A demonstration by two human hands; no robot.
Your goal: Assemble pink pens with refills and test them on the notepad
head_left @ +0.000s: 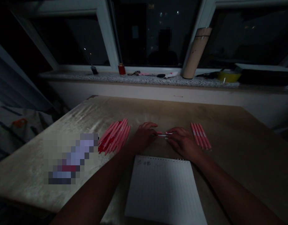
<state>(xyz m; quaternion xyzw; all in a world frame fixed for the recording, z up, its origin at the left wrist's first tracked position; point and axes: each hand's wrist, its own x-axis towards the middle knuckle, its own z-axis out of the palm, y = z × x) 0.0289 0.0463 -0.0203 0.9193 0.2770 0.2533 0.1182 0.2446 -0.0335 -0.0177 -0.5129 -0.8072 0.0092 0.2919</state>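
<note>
Above the notebook, my left hand [147, 132] and my right hand [182, 142] face each other with fingers closed. Between their fingertips is a pen in parts: a thin pale refill [161, 135] spans from one hand to the other. A short pink piece shows by my left fingertips, and a pink and silver piece [168, 133] by my right. The fingers partly hide these parts. Left of my left hand lies a loose pile of pink pens [114, 136], some with red parts. Several pink pens [200, 136] lie side by side right of my right hand.
A spiral lined notebook [165, 190] with some writing at its top lies on the table [240, 175] below my hands. A blurred-out object [73, 159] is at the left. On the windowsill [155, 79] stand a cardboard tube [197, 53], a red jar [121, 69] and yellow tape [228, 76].
</note>
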